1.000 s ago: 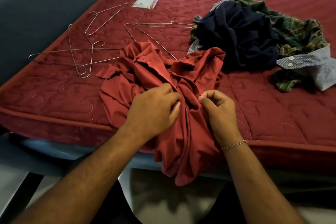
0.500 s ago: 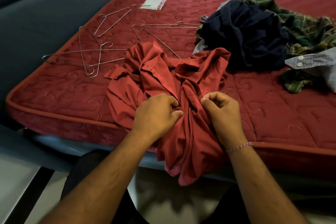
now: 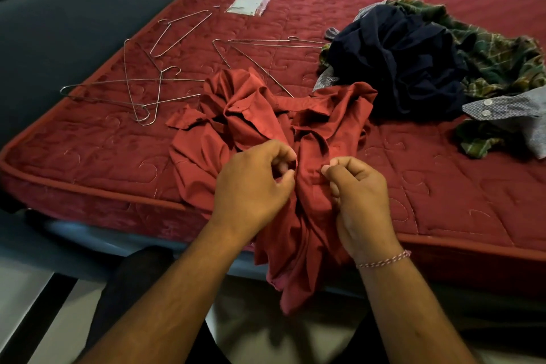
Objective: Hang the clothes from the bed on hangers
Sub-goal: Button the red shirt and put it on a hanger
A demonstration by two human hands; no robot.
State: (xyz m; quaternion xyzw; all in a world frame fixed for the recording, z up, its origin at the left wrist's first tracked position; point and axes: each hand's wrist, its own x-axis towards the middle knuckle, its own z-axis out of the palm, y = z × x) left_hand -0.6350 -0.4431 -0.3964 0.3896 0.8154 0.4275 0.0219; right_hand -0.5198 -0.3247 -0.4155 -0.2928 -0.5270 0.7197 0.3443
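Nothing hung yet. Both hands [image 3: 254, 186] [image 3: 359, 195] pinch red shirt [image 3: 251, 115] placket; hangers [image 3: 141, 91] bare at 10 o'clock, pile [image 3: 413, 59] at 1 o'clock waits.

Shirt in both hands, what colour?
The shirt is plain brick red, darker than the mattress; head view shows it.

Both hands pinch the red shirt [image 3: 257, 133] at the bed [image 3: 88, 162] edge: left hand [image 3: 251, 186] and right hand [image 3: 360, 195] side by side. Wire hangers [image 3: 153, 80] lie beyond the left fingers [image 3: 283, 156]; a dark clothes pile [image 3: 396, 59] lies beyond the right fingers.
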